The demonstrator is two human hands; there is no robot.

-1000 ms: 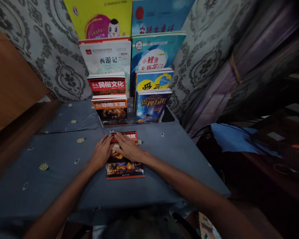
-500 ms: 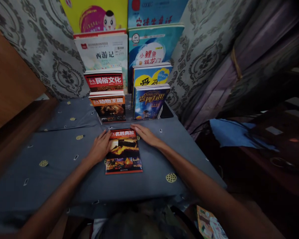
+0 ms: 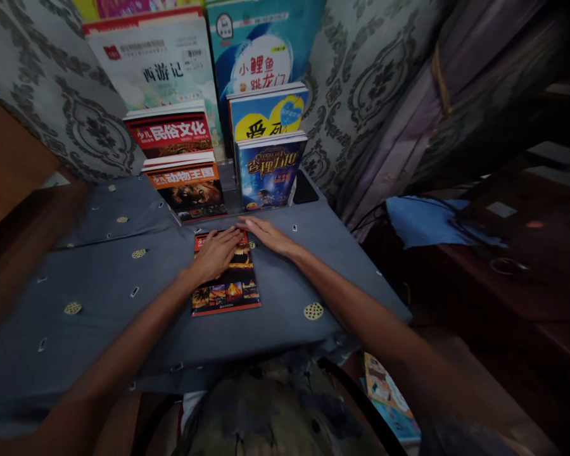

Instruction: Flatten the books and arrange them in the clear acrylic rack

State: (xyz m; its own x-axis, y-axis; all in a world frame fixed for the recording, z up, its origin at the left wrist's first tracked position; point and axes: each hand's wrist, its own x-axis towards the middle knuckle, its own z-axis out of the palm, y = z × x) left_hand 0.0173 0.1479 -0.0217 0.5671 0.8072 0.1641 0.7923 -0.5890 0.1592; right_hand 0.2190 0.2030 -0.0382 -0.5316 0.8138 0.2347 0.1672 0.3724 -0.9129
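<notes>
- Head view, the only one here: a thin glossy book point(image 3: 225, 288) lies flat on a grey cloth-covered table point(image 3: 99, 297), near the middle, just in front of a tiered display of standing books point(image 3: 190, 183).
- The book's long axis runs away from the body, toward the display; the red title band sits at the far end, a strip of little photos at the near end.
- The left hand point(image 3: 217, 252) is laid palm-down right on the upper half of the cover, fingers flat, stretched out and close together, nothing gripped.
- The right hand point(image 3: 266, 233) is rested flat on the cloth just beside the book's far right corner, fingertips reaching the top edge; fingers straight and together, nothing held either.
- So the left hand is the nearer one: the book is under it, while it lies just left of the right hand's fingers.
- Textures: the cover is slick card with a dark sunset scene; the cloth is soft, matte, a bit wrinkled, dotted with small yellow round patterns point(image 3: 313, 310).
- Behind the display a grey patterned curtain point(image 3: 361, 95) is hung; a blue cloth point(image 3: 427, 221) is seen off to the right on dark furniture, kinda murky there.
</notes>
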